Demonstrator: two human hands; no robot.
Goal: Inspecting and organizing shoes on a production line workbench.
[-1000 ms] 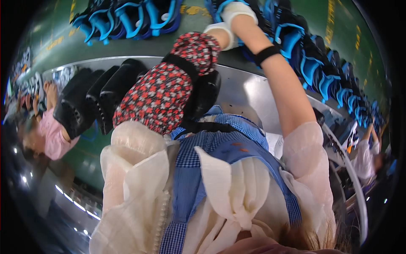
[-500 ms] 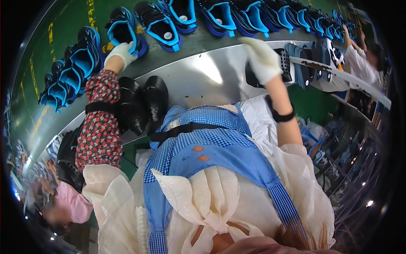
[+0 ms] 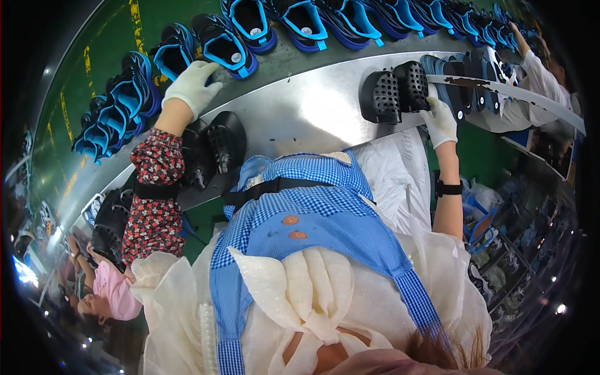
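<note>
Seemingly mid-grasp, my right hand [image 3: 441,121] pinches a black perforated form [image 3: 413,85], upper right; lifting would need firm fingers; my left hand [image 3: 191,90] hovers empty.

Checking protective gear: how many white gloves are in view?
2: one on the left hand, near a shoe; one on the right hand, at a black form. Others may be hidden.

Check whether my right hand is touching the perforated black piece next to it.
Touching. In the head view, the right hand has its fingertips at the lower right edge of the black piece, with no gap showing.
</note>
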